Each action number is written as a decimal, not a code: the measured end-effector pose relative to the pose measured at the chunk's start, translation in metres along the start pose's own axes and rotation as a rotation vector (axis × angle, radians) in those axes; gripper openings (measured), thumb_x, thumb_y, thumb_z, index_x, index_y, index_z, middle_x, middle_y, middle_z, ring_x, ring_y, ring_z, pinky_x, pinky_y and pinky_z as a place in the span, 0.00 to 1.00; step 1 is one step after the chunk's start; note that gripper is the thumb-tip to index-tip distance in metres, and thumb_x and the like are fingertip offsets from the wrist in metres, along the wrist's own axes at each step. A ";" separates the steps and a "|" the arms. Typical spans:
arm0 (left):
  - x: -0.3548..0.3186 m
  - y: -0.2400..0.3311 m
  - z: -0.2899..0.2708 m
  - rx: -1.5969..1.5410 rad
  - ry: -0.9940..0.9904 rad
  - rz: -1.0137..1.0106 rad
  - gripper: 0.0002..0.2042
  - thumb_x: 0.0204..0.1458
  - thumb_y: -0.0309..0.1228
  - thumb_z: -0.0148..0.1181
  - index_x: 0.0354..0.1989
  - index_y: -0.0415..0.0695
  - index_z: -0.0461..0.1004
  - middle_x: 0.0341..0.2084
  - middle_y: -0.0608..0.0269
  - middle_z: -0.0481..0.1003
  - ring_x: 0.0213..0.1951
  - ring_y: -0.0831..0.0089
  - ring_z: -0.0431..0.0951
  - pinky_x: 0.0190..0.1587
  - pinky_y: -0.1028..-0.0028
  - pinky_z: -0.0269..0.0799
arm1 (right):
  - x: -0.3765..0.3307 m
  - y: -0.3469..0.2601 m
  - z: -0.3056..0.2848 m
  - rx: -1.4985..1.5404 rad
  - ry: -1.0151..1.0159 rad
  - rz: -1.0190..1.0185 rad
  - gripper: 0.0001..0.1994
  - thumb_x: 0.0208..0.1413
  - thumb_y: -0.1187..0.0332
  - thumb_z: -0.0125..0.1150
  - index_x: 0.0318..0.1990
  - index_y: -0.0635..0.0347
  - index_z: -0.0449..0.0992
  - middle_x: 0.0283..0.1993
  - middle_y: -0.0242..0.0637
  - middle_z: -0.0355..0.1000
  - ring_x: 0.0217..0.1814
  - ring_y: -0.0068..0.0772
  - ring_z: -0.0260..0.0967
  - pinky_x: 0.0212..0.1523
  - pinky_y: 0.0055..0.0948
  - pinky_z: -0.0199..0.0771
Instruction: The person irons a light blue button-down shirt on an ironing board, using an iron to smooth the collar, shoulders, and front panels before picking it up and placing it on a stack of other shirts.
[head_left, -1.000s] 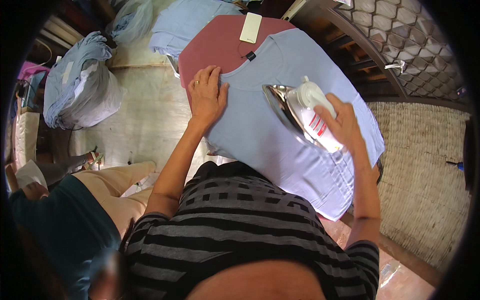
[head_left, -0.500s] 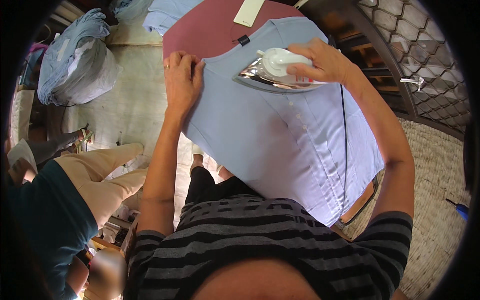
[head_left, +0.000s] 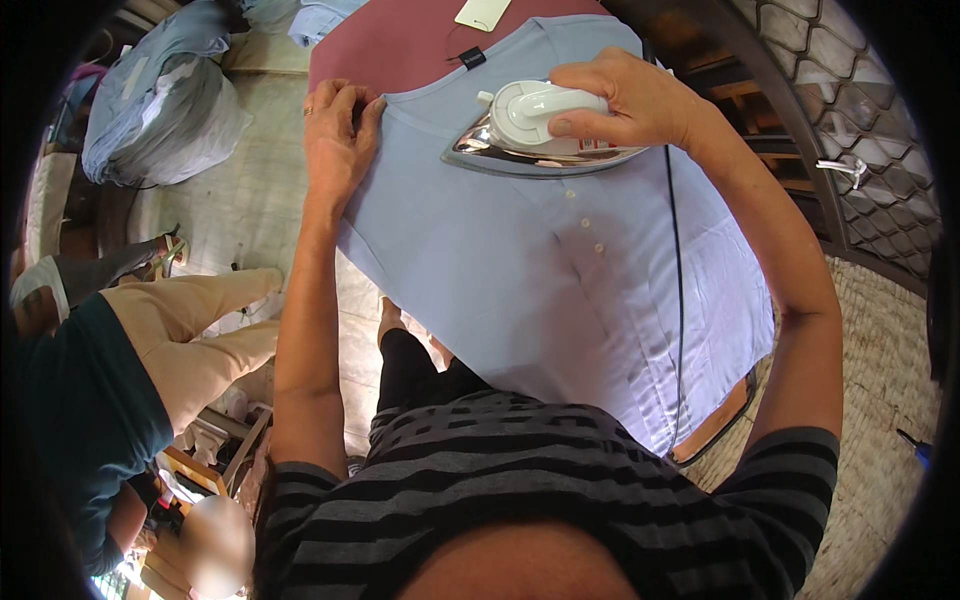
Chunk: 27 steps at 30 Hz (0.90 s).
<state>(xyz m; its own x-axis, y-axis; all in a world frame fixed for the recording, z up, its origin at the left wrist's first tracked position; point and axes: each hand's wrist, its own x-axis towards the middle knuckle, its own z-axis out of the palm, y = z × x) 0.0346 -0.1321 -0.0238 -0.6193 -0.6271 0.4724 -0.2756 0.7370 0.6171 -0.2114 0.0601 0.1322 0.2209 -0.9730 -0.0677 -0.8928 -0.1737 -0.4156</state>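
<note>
A light blue buttoned shirt (head_left: 470, 270) lies spread over a maroon ironing board (head_left: 390, 50). My right hand (head_left: 635, 105) is closed around the handle of a white iron (head_left: 530, 130), whose shiny soleplate rests on the upper part of the shirt, its tip pointing left. From the iron a black cord (head_left: 677, 290) runs down over the cloth toward me. At the shirt's left upper corner, my left hand (head_left: 338, 140) has bent fingers over the board's edge and its thumb against the cloth, pinching it. A dark neck label (head_left: 472, 58) and a pale hang tag (head_left: 482, 12) show near the neckline.
A large bagged bundle of blue clothes (head_left: 165, 100) stands on the floor at far left. Another person in a teal top (head_left: 90, 400) is close by on my left. A metal lattice gate (head_left: 860, 130) rises at far right, beside a woven mat (head_left: 850, 400).
The iron has slid slightly left and nearer to me over the shirt, with my right hand still on it. My left hand keeps its place at the corner. The whole view has shifted a little.
</note>
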 end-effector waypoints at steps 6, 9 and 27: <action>0.004 0.005 -0.008 0.001 -0.031 -0.008 0.07 0.53 0.31 0.64 0.34 0.41 0.78 0.38 0.57 0.74 0.44 0.58 0.72 0.49 0.64 0.67 | -0.001 0.008 -0.003 -0.013 -0.056 0.078 0.19 0.60 0.50 0.55 0.35 0.60 0.75 0.27 0.43 0.70 0.30 0.45 0.65 0.36 0.39 0.65; 0.004 0.001 -0.005 -0.010 -0.027 0.007 0.06 0.52 0.31 0.65 0.33 0.42 0.78 0.37 0.58 0.73 0.43 0.57 0.71 0.47 0.64 0.67 | 0.009 0.007 0.008 -0.042 0.109 -0.017 0.21 0.60 0.48 0.55 0.35 0.60 0.76 0.25 0.44 0.70 0.28 0.44 0.66 0.32 0.39 0.64; 0.000 0.068 0.019 -0.196 -0.194 0.472 0.09 0.51 0.33 0.65 0.39 0.46 0.78 0.38 0.60 0.72 0.43 0.59 0.70 0.42 0.61 0.63 | -0.166 -0.214 0.021 0.137 0.698 1.258 0.20 0.61 0.54 0.57 0.42 0.67 0.76 0.28 0.44 0.70 0.30 0.31 0.64 0.36 0.34 0.67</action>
<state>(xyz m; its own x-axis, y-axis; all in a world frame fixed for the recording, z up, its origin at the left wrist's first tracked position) 0.0020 -0.0768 0.0062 -0.7719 -0.1678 0.6132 0.1962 0.8546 0.4808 -0.0490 0.2623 0.2130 -0.9370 -0.3489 -0.0156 -0.2948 0.8141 -0.5003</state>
